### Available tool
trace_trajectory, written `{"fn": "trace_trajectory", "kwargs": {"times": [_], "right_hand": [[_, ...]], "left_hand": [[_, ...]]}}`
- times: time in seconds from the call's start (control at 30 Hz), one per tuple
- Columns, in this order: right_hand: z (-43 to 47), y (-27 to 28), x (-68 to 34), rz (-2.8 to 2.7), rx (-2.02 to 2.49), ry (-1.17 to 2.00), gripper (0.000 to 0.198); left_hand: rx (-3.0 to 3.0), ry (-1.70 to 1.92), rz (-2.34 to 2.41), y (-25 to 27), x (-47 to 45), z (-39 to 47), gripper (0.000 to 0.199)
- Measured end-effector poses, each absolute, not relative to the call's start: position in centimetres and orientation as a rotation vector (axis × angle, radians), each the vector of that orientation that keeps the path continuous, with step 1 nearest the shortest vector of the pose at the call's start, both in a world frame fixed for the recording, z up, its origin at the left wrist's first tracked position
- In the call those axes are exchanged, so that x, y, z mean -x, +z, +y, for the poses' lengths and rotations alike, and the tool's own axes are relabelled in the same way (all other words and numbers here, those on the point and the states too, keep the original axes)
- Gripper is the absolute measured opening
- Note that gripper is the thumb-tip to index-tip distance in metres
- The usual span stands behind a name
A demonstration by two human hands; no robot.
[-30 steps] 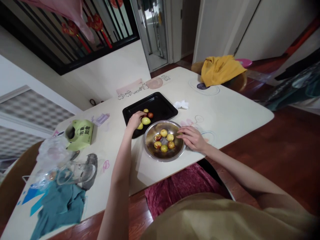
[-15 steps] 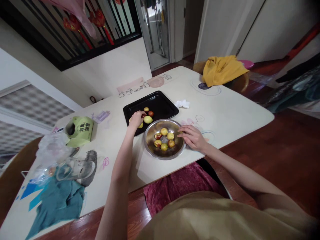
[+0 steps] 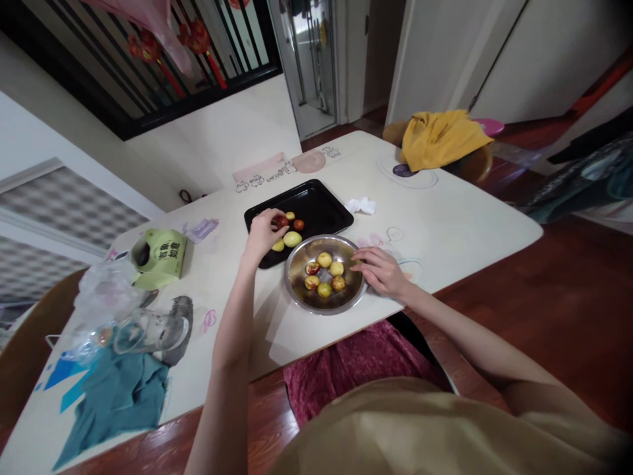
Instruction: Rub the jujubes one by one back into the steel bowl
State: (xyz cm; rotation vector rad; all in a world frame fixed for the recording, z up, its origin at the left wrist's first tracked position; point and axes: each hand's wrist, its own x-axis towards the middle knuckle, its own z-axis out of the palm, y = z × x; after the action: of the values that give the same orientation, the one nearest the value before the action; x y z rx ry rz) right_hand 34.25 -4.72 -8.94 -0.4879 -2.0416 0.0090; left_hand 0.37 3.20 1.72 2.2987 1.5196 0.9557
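Note:
My left hand [image 3: 266, 232] is over the black tray [image 3: 321, 206], thumb and fingers curled round a dark red jujube [image 3: 281, 222]. Close by in the tray lie another red jujube [image 3: 299, 225], a small yellow one [image 3: 290, 216] and a larger pale green fruit [image 3: 293, 239]. A yellow-green fruit [image 3: 278, 245] shows under the hand. My right hand [image 3: 380, 270] holds the right rim of the shiny metal bowl [image 3: 295, 290], fingers reaching over the edge. Inside the bowl sit several yellow jujubes with red-brown patches, such as one jujube [image 3: 324, 260].
Crumpled white tissue [image 3: 361, 206] lies right of the tray. On the left of the table are a green paper pack [image 3: 163, 256], a clear plastic bag [image 3: 103, 290], a glass jug [image 3: 148, 330] and a teal cloth [image 3: 116, 402]. A yellow cloth [image 3: 440, 140] drapes a chair.
My left hand has shifted slightly left and up, and the red jujube between its fingers now shows more. My right hand stays on the bowl.

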Motion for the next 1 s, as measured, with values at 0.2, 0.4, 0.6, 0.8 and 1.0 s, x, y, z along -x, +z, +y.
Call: {"fn": "trace_trajectory", "kwargs": {"times": [0.2, 0.4, 0.6, 0.8, 1.0], "right_hand": [[-4.8, -8.9, -34.3, -2.043, 0.493, 0.035, 0.032], [-4.8, -9.1, -34.3, -2.059, 0.536, 0.052, 0.036], [-4.8, -8.9, -34.1, -2.036, 0.492, 0.001, 0.034], [-4.7, -9.1, -34.2, -2.056, 0.518, 0.025, 0.035], [-4.6, -9.3, -34.2, -2.051, 0.510, 0.041, 0.035]], "left_hand": [[-2.452, 0.536, 1.126, 3.7, -4.3, -1.6, 0.021], [-2.590, 0.224, 0.904, 3.0, -6.9, -3.3, 0.024], [-2.719, 0.010, 0.906, 1.8, -7.8, -3.5, 0.024], [-2.757, 0.017, 0.887, 1.5, -8.0, -3.5, 0.022], [-2.756, -0.027, 0.905, 1.5, -7.9, -3.5, 0.020]]}}
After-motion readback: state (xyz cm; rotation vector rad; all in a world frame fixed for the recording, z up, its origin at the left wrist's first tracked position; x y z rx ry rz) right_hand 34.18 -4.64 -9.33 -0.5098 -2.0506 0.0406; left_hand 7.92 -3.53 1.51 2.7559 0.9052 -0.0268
